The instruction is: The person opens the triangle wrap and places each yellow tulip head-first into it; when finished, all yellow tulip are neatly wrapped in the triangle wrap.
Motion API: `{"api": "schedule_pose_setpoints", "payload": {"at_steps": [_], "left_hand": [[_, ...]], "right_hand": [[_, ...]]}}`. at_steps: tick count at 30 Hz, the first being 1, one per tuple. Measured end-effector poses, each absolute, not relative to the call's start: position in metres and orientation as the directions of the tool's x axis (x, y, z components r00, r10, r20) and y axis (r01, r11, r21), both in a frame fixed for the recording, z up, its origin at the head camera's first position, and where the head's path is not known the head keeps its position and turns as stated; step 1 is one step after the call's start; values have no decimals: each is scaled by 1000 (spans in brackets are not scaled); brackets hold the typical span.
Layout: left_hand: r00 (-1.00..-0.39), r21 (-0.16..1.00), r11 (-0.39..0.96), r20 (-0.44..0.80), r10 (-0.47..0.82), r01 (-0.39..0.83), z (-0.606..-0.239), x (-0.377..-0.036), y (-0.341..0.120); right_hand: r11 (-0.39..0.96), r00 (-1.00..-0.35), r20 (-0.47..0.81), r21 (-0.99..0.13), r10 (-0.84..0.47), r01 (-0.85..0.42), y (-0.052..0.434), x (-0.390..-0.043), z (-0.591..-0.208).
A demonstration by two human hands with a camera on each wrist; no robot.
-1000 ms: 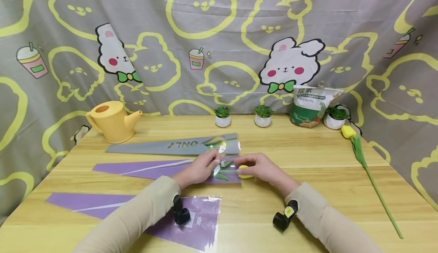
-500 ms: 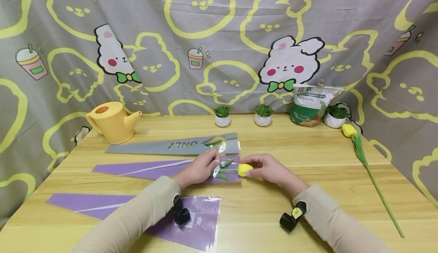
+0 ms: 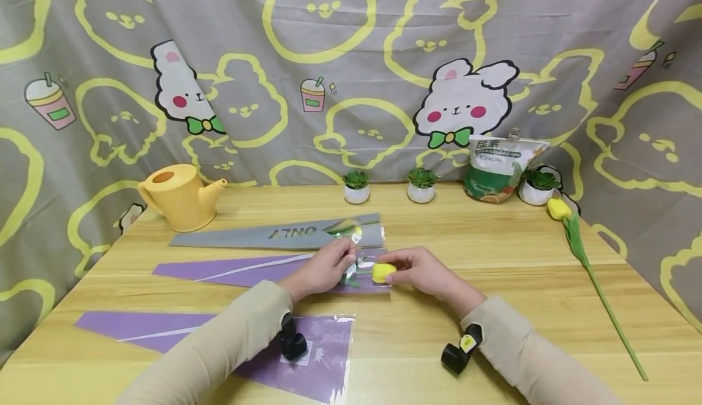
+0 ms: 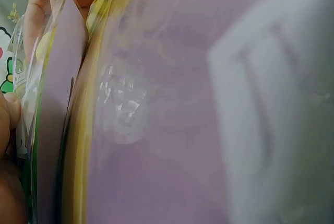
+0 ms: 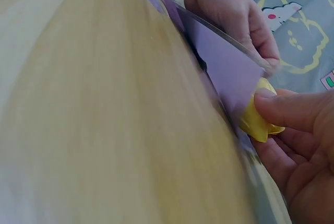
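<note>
My left hand [image 3: 323,270] pinches the clear upper film at the mouth of a purple flower sleeve [image 3: 236,270], lifting it from the purple back. A yellow artificial tulip [image 3: 383,273] lies in that mouth, its green stem and leaves inside the sleeve. At the bloom, my right hand [image 3: 425,271] holds it between thumb and fingers. In the right wrist view the thumb presses on the yellow petals [image 5: 258,117] beside the sleeve's edge. Most of the stem is hidden by the left hand and the sleeve.
A grey sleeve [image 3: 247,234] lies behind, and another purple sleeve [image 3: 323,362] in front under the left forearm. A second tulip [image 3: 595,283] lies at right. Along the back stand a yellow watering can [image 3: 183,201], small potted succulents [image 3: 357,189] and a green-white bag [image 3: 496,170].
My right hand shifted right and took hold of the tulip's bloom, then moved left with it, bringing the bloom further into the sleeve. The left hand keeps its pinch; the sleeve slid slightly right.
</note>
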State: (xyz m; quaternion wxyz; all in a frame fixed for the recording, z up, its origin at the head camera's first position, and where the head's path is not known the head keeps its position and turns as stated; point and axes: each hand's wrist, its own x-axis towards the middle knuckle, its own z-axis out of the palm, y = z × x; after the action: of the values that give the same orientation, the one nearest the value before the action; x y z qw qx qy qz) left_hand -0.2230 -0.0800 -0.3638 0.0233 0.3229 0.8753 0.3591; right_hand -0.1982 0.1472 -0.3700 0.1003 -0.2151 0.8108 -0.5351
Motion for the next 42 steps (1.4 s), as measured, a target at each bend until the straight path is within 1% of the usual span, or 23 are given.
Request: {"api": "schedule_pose_setpoints", "payload": {"at_steps": [8,14,19,24,28,32,34,39,41,42], "left_hand": [[-775,632,516,229,589,579,-364,-223,-76],[-790,644,527,207,577,554,-363,-221,-76],[-787,648,522,205,582,555,-364,-222,-76],[-786,643,521,216,579,561,-366,-222,-77],[-788,647,517,224,574,560,-367,-222,-78],[-787,655,509,224,575,559,-367,-222,-79],[-781,659,505,212,587,558,-365,-222,-80],[-780,686,505,148,608,523,-357,-224,-83],[-779,698,501,132,613,512,-351,-225,-86],[-776,702,495,130,617,511,-348,-225,-87]], "right_hand": [[362,-883,54,-899,-466,-246,130,-201,-371],[376,-887,53,-893,-459,-248,121,-204,-373],[381,-891,44,-893,-453,-239,119,-205,-374],[378,-895,47,-896,-443,-234,119,-205,-374],[341,-904,40,-918,-427,-202,125,-205,-373],[334,-929,30,-928,-370,-163,140,-203,-369],[334,-950,0,-936,-311,-110,153,-200,-364],[409,-980,6,-908,-199,-89,201,-190,-352],[472,-985,36,-874,-171,-114,223,-184,-347],[485,-988,31,-869,-150,-101,233,-180,-345]]}}
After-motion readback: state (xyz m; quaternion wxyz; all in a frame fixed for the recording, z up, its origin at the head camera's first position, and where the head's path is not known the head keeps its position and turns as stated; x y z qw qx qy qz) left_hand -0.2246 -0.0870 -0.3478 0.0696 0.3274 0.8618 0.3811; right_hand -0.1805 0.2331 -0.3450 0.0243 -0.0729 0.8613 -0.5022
